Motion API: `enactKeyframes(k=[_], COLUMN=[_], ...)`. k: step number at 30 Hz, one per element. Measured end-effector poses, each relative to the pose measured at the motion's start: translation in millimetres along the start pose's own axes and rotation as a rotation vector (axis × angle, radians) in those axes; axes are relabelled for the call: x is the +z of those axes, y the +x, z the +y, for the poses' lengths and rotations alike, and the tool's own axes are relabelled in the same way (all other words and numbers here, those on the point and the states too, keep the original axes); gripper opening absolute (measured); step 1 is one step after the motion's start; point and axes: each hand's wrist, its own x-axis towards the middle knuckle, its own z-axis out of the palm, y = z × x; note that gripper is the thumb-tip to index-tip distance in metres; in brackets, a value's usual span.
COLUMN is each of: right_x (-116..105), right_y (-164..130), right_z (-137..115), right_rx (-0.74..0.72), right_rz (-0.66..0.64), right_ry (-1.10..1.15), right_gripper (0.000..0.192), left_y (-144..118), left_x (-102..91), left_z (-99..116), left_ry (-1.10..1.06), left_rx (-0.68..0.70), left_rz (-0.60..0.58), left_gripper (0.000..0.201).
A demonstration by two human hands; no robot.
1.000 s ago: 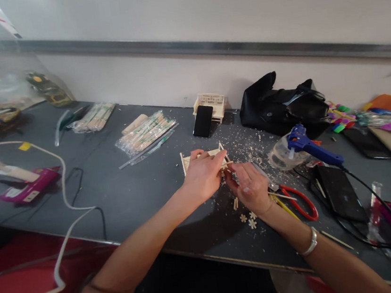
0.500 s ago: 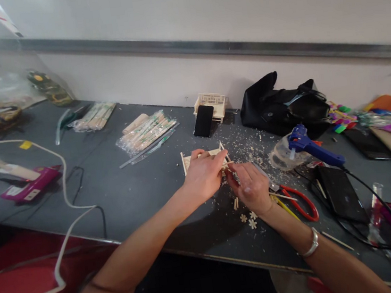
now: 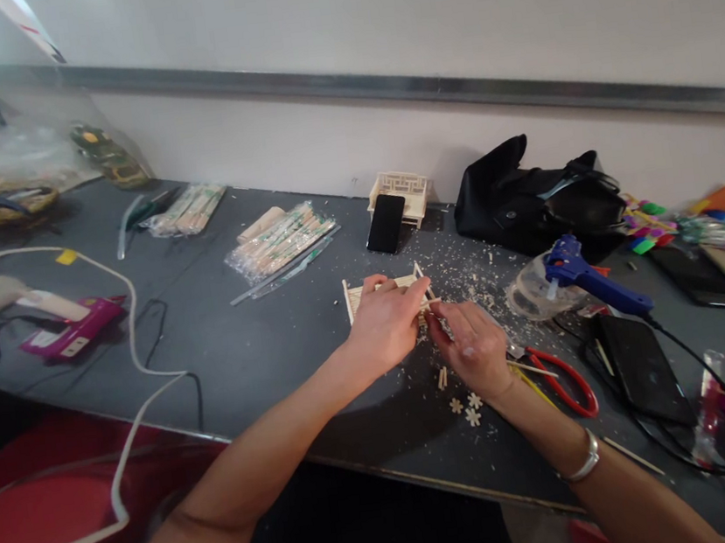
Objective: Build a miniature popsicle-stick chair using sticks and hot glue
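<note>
Wooden frame (image 3: pixel 365 293) sits mid-table, and my left hand (image 3: pixel 386 326) lies palm-down over it, fingers curled, gripping its near edge. My right hand (image 3: pixel 474 346) is alongside, fingertips pinched narrow against the frame's corner; what they pinch I cannot tell.

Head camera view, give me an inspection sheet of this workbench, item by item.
Surface: dark grey bench top, strewn with wood chips.
Job's things: small pale wooden stick frame under left hand; right hand at its corner.
Clutter: blue glue gun, red-handled pliers, black phone, black bag, bagged sticks.
Fingers: both hands pinching at the frame; what the right holds is hidden.
Cables: white cord, black lead.
Surroundings: pale wall.
</note>
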Motion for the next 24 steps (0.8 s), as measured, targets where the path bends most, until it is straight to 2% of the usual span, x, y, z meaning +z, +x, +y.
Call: enactKeyframes(k=[8,12,15,18,20,21,24], right_x=[1.3,-6.0,-16.6,-25.7,-28.2,-27.8,-20.4], right_y=[1.8,2.8,2.1,1.2,1.5,1.9,4.1], right_z=[1.5,-0.2,1.6,8.1,12.3,13.5,11.4], right_rx=[0.018,0.069,0.183,0.306,0.336,0.339,0.35], right_rz=[0.016,-0.031,-0.153,-0.392,-0.485,-0.477,-0.347], right_ry=[0.071,0.148,0.153,0.087,0.093,0.127,0.307], right_gripper=[0.009,0.014,0.014,0.015,0.012,0.01,0.013], left_y=[0.8,1.0,1.1,1.2,1.2,1.2,1.6], left_x=[-3.2,-3.7,-3.8,-3.0,-2.2,-1.9,-2.1], left_z=[1.7,1.9,1.2,-0.2,-1.3,-1.8,-3.0], left_ry=[0.0,-0.003,0.003,0.0,-0.009,-0.012,-0.027], left_rx=[-0.011,-0.013,-0.012,-0.008,-0.001,0.003,0.006], left_rz=[-0.037,-0.04,-0.048,-0.041,-0.022,-0.013,-0.011], left_gripper=[0.051,0.054,0.056,0.056,0.057,0.057,0.056])
